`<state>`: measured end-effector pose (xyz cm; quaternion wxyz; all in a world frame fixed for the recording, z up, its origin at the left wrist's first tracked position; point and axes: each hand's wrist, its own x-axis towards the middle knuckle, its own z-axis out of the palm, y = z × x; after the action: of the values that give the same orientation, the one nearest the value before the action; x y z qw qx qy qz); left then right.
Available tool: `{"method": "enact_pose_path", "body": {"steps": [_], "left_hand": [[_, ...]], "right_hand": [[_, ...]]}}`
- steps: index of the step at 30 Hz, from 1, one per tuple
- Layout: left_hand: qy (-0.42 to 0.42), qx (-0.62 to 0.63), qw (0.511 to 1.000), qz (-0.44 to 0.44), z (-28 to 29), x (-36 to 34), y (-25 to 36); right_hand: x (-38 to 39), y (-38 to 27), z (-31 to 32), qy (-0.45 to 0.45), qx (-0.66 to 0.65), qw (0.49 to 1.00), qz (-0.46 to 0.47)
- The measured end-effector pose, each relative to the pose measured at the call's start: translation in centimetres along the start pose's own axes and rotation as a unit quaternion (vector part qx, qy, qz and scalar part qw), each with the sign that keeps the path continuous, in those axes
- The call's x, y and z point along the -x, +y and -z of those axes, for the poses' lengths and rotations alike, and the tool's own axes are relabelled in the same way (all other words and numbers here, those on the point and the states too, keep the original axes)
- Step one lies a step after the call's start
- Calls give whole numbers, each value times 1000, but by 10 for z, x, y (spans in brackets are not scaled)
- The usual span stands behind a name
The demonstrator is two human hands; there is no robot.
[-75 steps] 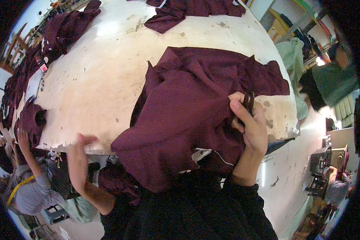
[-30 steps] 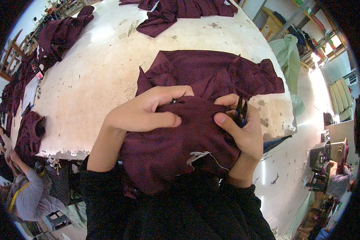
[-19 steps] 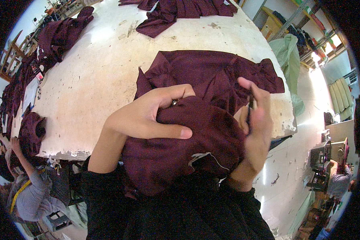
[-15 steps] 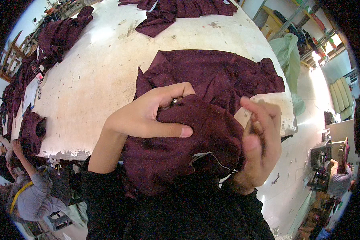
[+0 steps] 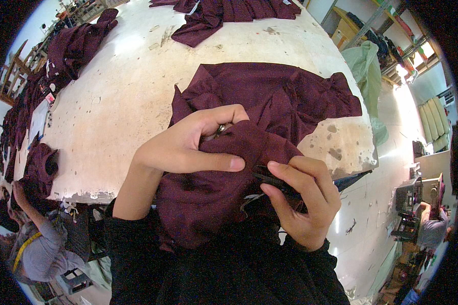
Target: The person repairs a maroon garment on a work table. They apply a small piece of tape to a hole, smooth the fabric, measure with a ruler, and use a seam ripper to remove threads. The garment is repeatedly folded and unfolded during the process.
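A dark maroon garment (image 5: 264, 94) lies bunched on the near part of the table, with its near part gathered up in front of me. My left hand (image 5: 188, 145) holds this cloth, thumb on top and fingers largely hidden in the folds. Close to its thumb tip, my right hand (image 5: 308, 198) pinches a small, narrow dark tool (image 5: 267, 176) between thumb and forefinger. The tool's tip rests at the cloth; the rest of it is hidden by the fingers, so its exact kind is unclear.
The pale, stained table (image 5: 122, 101) ends at a worn near edge. More maroon garments (image 5: 239, 10) lie at its far side, others (image 5: 81, 43) along the left. A person in grey (image 5: 51, 249) works at the left; another person (image 5: 432, 231) is far right, near black crates (image 5: 407, 198).
My right hand has moved left to the cloth beside my left thumb, closing from spread, blurred fingers to a pinch on the dark tool. My left hand stays put.
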<state>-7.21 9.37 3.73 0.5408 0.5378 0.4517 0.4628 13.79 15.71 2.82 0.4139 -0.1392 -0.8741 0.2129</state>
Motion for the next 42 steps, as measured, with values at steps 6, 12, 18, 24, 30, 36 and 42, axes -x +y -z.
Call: {"method": "enact_pose_path", "body": {"steps": [6, 12, 18, 24, 30, 36, 42], "left_hand": [[-6, 0, 1000, -24, 1, -1, -5], [-13, -29, 999, -10, 2, 0, -3], [-17, -37, 999, -13, 2, 0, -5], [-37, 4, 998, -49, 0, -3, -13], [-34, -1, 998, -45, 1, -2, -11], [-34, -8, 998, -44, 0, -3, -12], [-38, 2, 998, -44, 0, -3, -9]], "right_hand": [[0, 1, -2, 6, -8, 1000, 8], [2, 2, -3, 15, -1, 1000, 24], [4, 1, -1, 2, 24, 1000, 16], [-3, 5, -2, -37, -160, 985, -46], [0, 4, 0, -3, -87, 995, -42], [2, 4, -3, -5, -72, 996, -43], [1, 3, 0, -9, -55, 998, -33]]}}
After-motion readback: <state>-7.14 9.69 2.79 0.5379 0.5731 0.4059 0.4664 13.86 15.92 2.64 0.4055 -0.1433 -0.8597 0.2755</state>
